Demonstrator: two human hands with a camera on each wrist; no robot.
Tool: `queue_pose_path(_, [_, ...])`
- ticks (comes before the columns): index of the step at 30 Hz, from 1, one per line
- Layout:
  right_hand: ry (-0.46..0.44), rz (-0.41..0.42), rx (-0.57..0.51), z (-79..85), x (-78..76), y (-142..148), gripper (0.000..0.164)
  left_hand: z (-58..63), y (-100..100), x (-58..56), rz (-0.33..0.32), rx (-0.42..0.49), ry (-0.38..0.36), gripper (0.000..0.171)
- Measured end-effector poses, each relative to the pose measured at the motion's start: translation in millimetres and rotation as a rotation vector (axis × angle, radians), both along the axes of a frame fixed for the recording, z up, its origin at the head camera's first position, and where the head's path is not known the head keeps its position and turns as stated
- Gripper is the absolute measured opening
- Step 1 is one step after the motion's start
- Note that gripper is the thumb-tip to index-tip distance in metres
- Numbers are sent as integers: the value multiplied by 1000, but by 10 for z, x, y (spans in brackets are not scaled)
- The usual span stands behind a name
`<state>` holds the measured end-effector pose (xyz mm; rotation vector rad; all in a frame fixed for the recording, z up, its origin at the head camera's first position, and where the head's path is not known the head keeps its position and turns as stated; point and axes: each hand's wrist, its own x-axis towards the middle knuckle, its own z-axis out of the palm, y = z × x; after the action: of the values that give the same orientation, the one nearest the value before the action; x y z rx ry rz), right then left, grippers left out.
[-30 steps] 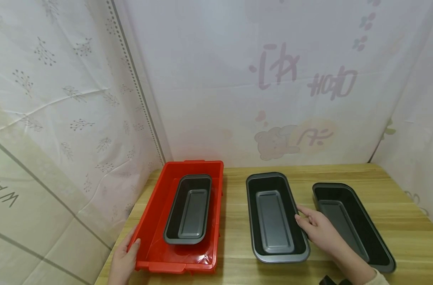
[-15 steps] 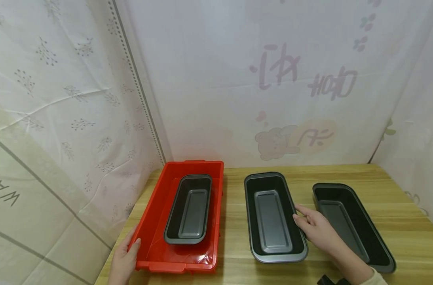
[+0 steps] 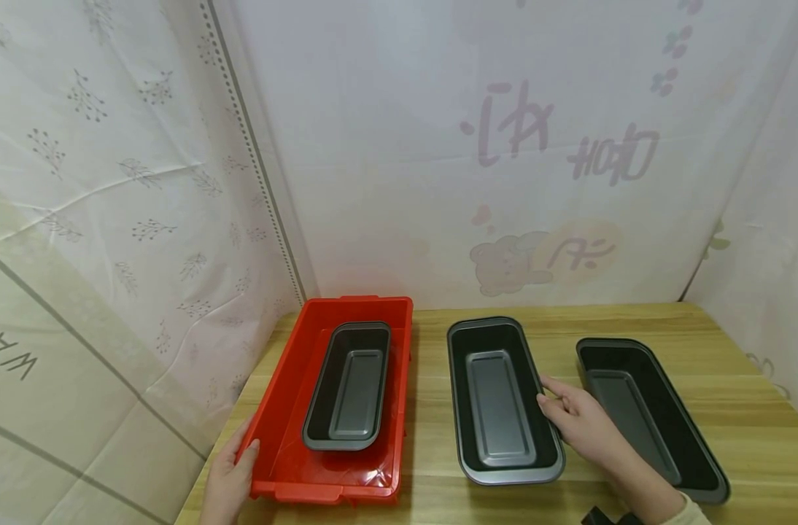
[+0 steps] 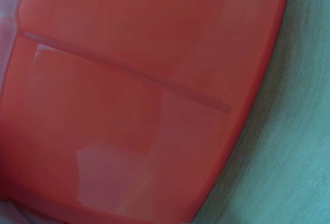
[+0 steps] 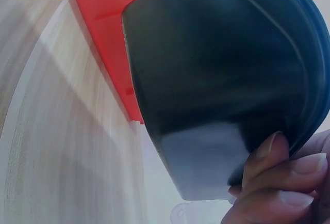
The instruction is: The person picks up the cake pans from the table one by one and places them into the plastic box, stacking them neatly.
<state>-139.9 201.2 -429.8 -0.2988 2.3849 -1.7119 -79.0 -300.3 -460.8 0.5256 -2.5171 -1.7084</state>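
In the head view, my left hand (image 3: 230, 470) grips the near left rim of a red plastic tray (image 3: 294, 459), thumb over the rim. A dark grey loaf pan (image 3: 356, 394) lies inside that tray. To the right of it, my right hand (image 3: 583, 423) pinches the right rim of a second, larger loaf pan (image 3: 500, 408). The right wrist view shows this pan's dark outer side (image 5: 216, 69), which appears raised off the table, with curled fingers (image 5: 278, 182) against it. The left wrist view is filled by the tray's red outer wall (image 4: 129, 115).
A third dark loaf pan (image 3: 629, 408) stands on the wooden table (image 3: 432, 350) at the right, partly behind my right forearm. Printed cloth (image 3: 386, 160) hangs along the back and both sides of the table.
My right hand has moved slightly left with the held loaf pan, towards the red tray. The left hand and the tray show no clear movement.
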Motion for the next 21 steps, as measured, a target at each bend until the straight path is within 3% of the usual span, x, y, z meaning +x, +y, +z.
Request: queue_pose_path(21, [-28, 17, -11, 1, -9, -48, 52, -10, -2, 3, 6, 11, 19, 53])
